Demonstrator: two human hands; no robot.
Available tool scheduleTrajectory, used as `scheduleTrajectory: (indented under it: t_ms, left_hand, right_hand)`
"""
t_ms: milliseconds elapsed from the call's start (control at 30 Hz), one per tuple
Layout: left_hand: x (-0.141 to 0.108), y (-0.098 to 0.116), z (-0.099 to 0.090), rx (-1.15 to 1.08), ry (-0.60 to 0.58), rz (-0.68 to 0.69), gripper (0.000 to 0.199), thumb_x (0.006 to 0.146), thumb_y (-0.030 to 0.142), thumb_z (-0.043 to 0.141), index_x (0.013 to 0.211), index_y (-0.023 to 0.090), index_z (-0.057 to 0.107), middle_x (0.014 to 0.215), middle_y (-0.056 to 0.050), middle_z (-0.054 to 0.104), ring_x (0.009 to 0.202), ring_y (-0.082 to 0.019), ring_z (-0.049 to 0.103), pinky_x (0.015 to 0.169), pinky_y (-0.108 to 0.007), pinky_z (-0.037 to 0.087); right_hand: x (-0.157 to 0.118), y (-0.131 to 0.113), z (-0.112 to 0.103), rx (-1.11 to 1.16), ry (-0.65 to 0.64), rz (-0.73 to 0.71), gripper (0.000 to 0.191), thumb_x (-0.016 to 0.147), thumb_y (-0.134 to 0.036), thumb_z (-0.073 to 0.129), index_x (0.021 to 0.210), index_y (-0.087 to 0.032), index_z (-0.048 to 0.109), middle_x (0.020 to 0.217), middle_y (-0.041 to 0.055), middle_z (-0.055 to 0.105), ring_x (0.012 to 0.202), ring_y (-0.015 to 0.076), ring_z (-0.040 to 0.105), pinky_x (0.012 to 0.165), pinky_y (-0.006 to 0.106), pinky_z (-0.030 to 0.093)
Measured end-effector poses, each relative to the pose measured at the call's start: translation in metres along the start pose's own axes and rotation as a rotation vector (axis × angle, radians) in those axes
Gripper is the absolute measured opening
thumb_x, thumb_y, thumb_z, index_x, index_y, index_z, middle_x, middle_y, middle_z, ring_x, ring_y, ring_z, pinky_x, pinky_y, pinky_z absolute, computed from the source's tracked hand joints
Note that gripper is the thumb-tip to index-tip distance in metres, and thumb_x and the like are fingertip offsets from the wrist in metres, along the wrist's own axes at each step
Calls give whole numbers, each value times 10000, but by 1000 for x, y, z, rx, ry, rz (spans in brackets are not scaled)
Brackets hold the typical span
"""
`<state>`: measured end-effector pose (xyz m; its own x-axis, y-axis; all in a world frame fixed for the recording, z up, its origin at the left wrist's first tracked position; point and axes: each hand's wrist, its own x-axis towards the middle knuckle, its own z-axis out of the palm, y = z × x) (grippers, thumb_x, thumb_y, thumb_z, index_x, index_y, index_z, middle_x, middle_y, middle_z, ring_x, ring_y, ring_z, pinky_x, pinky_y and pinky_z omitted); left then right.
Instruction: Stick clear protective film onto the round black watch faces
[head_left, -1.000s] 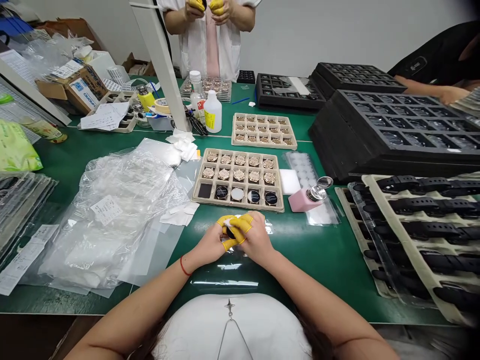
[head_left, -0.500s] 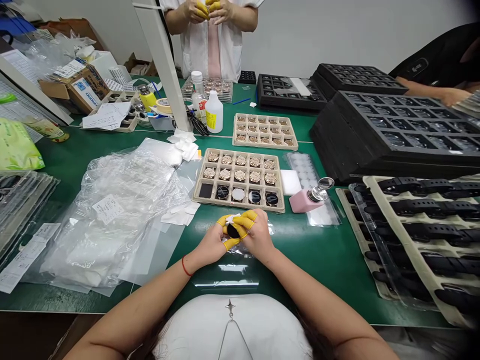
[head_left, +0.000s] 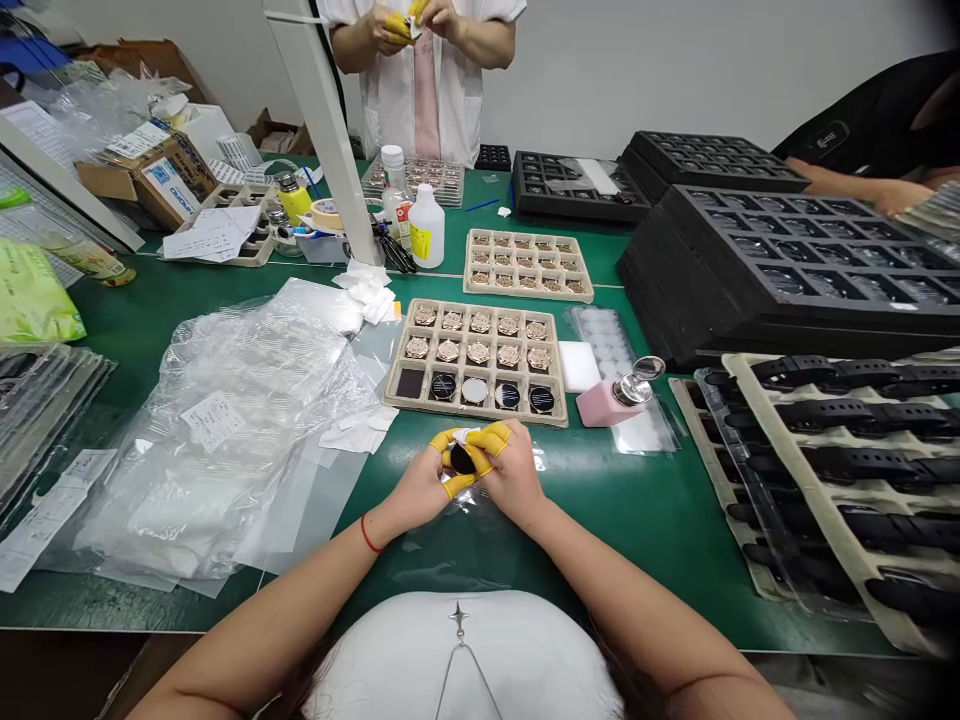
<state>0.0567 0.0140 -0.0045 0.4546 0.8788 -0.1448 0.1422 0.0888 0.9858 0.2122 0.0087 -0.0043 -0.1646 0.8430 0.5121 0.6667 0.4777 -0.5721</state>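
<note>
Bench notes. Both hands sit near the front edge of the green counter (head_left: 645,560), closed in together at centre. Between them, a round black watch face (head_left: 463,460) is pinched at its rim, tilted, its face partly showing. The left hand (head_left: 418,492) and right hand (head_left: 511,476) wear yellow finger cots (head_left: 491,437) and press in from either side. A small white wipe (head_left: 465,435) lies across the top of the watch face, held under the fingertips. A clear plastic sheet (head_left: 469,505) lies beneath the hands. A red string (head_left: 367,535) circles the left wrist.

Just beyond the hands, a beige tray (head_left: 480,414) holds rose-gold watch cases (head_left: 480,351) and dark, round watch faces (head_left: 507,395). To the right stands a pink dispenser bottle (head_left: 600,405). Plastic bags (head_left: 225,440) are piled left. Across the counter, a co-worker's yellow-cotted hands (head_left: 397,25) hold a white wipe.
</note>
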Motion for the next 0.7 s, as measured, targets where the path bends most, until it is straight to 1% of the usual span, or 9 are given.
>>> scheduleTrajectory:
  t_ms: [67,167,267,333,433,500,533,600,700]
  left_hand:
    - [0,1,0,-20,8,-5,440,759,263,640,1150,172,460,950,-44,622,808,-160,606,704,-268,485]
    - [0,-2,-1,-39,17,-15,459,749,203,623,1172,187,446,1000,-46,611,835,-160,605,709,-262,488]
    - [0,-6,-1,36,30,27,450,723,142,610,1150,189,473,1051,-52,596,910,-174,588,788,-284,481]
    - [-1,-7,0,72,13,49,379,721,140,608,1085,175,507,1046,-56,599,931,-182,578,816,-295,474]
    - [-2,-7,2,59,-3,7,294,739,191,617,1010,154,510,885,-36,620,788,-162,590,706,-274,483]
    - [-2,-5,3,29,18,-21,372,744,228,635,1074,152,483,829,-21,622,722,-146,589,663,-261,476]
    - [-2,-4,3,9,24,-29,424,745,240,642,1120,154,464,838,-22,628,728,-146,595,671,-261,477]
    - [-2,-3,3,-37,28,-37,498,743,241,648,1184,161,431,898,-37,639,780,-154,611,702,-264,483]
    - [-1,-2,1,-34,34,-30,487,733,191,631,1182,168,442,1001,-59,631,865,-168,615,752,-273,488]
  right_hand:
    - [0,0,-3,-13,-6,5,140,879,-229,525,918,-236,660,819,37,636,793,199,477,719,363,363]
    - [-6,-8,-4,-38,-49,-64,162,887,-209,509,957,-233,652,844,41,641,820,206,466,739,366,358]
    - [-12,-17,0,-25,-87,-127,177,885,-179,489,971,-222,639,840,47,635,829,207,457,748,357,363]
    - [-11,-19,4,-26,-81,-100,156,875,-185,504,970,-207,626,831,50,627,818,207,456,750,357,362]
    - [-5,-13,5,-45,-48,-23,100,868,-218,534,915,-201,621,801,42,615,788,200,458,754,364,349]
    - [-2,-7,3,-59,-20,5,88,870,-221,534,869,-204,620,793,38,612,784,197,460,763,370,340]
    - [-2,-5,2,-66,-8,12,90,871,-218,532,857,-203,619,792,38,611,782,196,461,767,373,337]
    - [-4,-3,0,-73,-3,17,89,871,-214,530,863,-198,617,807,43,615,790,196,463,771,375,337]
    - [-11,-7,1,-51,-28,-25,95,877,-216,522,883,-204,617,817,41,622,807,196,461,766,364,346]
